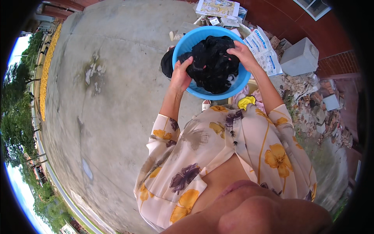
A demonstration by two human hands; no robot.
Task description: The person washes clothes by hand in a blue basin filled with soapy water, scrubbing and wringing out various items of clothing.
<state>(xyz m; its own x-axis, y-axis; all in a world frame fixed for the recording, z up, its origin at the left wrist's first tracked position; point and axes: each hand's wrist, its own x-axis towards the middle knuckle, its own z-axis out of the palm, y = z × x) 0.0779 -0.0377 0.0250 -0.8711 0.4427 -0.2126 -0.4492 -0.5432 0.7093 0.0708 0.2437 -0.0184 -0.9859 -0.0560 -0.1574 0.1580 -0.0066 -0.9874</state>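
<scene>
Within one blue basin (244, 81), one black cloth bundle (212, 64) is too crumpled to tell its direction or long axis; your left hand (181, 76) and right hand (245, 55), set apart, grip its opposite sides.

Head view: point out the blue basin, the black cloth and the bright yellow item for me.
Blue basin (193, 39): head view, on its inner wall, upper left.
Black cloth (212, 74): head view, middle of the bundle.
Bright yellow item (246, 102): head view, middle of its visible part.
</scene>
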